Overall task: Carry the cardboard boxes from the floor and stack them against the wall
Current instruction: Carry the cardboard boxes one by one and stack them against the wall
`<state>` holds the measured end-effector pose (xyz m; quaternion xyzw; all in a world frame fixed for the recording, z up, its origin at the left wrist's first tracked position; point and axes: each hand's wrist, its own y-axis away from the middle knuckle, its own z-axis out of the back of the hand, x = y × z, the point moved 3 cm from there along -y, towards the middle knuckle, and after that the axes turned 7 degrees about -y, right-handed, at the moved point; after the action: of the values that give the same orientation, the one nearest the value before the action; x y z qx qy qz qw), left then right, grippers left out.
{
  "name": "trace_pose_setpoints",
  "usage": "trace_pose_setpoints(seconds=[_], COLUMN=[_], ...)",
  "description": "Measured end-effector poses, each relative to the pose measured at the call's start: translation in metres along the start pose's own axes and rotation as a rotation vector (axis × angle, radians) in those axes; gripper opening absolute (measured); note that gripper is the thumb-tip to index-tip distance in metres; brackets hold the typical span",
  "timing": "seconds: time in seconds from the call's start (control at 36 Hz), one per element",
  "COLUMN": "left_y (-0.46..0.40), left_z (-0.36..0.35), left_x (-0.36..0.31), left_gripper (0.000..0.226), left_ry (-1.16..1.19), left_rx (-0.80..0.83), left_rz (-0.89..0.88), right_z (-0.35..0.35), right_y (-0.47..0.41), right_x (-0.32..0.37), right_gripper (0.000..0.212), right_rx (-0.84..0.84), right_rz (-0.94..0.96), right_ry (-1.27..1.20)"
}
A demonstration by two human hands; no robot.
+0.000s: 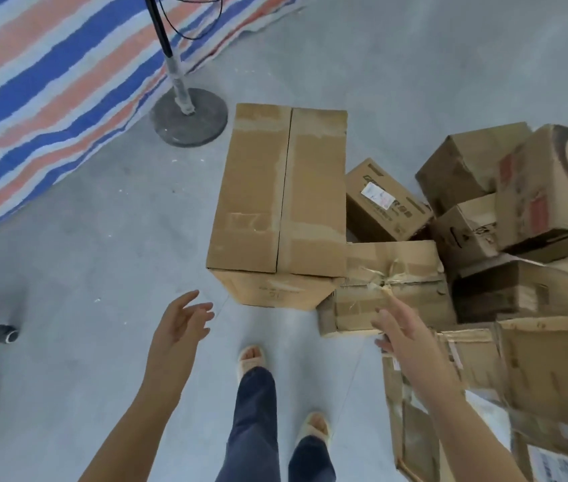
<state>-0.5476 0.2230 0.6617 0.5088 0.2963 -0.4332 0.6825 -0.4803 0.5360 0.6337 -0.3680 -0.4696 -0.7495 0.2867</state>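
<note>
1. Boxes all down on the floor (67,238): one large cardboard box (277,203) standing ahead with its top flaps closed, a jumbled heap (505,217) to its right.
2. Nothing lifted, nothing carried; no wall and no finished stack anywhere in view, so by this judgement close to the very start, or between trips.
3. Left hand (178,325) out in front, palm turned inward, fingers (202,313) spread and relaxed, gripping nothing, short of the large cardboard box's near left corner.
4. Right hand (397,328) stretched forward, fingers straight and apart, over the crushed box (390,283) tied with string that lies against the large one's right side; touching it or just above it, cannot tell.
5. Probably reaching to take the large cardboard box from both sides, or the crushed one first; not decided from this view.
6. Left to do: grasp, lift, carry to a wall not shown here, set down, then the same for each of the rest, including the small labelled box (385,201) behind and the torn, flattened pieces (484,394) nearest the feet.
7. Nearby: a stand with a round base (188,120) just beyond the large box's far left corner, and a striped tarp (49,81) along the left.
</note>
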Motion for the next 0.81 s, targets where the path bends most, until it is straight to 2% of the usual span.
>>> trace_pose_setpoints(seconds=[0.08,0.17,0.28,0.33,0.42,0.53,0.58,0.64,0.69,0.81], left_y=[-0.071,-0.134,-0.202,-0.221,-0.237,-0.244,-0.246,-0.248,-0.251,-0.261], left_z=[-0.014,-0.029,-0.051,-0.06,-0.064,-0.063,-0.065,-0.067,-0.066,-0.055], left_x=[0.016,0.037,0.065,0.076,0.091,0.104,0.11,0.11,0.104,0.083], left_gripper=[0.025,0.044,0.064,0.061,0.047,0.033,0.029,0.02,0.021,0.034], left_ry=[0.009,-0.069,-0.113,-0.075,0.001,0.086,0.151,0.24,0.304,0.333], left_rx=[-0.02,-0.043,0.058,0.14,0.177,0.232,0.232,0.184,0.122,0.093], left_rz=[0.103,0.207,0.3,0.321,0.362,0.424,0.47,0.507,0.511,0.448], right_z=[-0.026,-0.05,-0.077,-0.088,-0.097,-0.102,-0.105,-0.109,-0.11,-0.111], right_y=[-0.056,-0.111,-0.175,-0.194,-0.202,-0.204,-0.205,-0.205,-0.207,-0.213], right_x=[-0.005,-0.011,-0.029,-0.044,-0.061,-0.07,-0.069,-0.064,-0.064,-0.038], right_gripper=[0.048,0.044,0.058,0.052,0.041,0.014,0.02,0.039,0.051,0.029], right_rx=[-0.034,-0.06,-0.104,-0.095,-0.109,-0.138,-0.128,-0.089,-0.076,-0.115], right_rz=[-0.085,-0.123,-0.181,-0.238,-0.407,-0.449,-0.42,-0.396,-0.377,-0.377], right_ry=[-0.022,0.017,-0.058,-0.154,-0.291,-0.438,-0.486,-0.501,-0.504,-0.515])
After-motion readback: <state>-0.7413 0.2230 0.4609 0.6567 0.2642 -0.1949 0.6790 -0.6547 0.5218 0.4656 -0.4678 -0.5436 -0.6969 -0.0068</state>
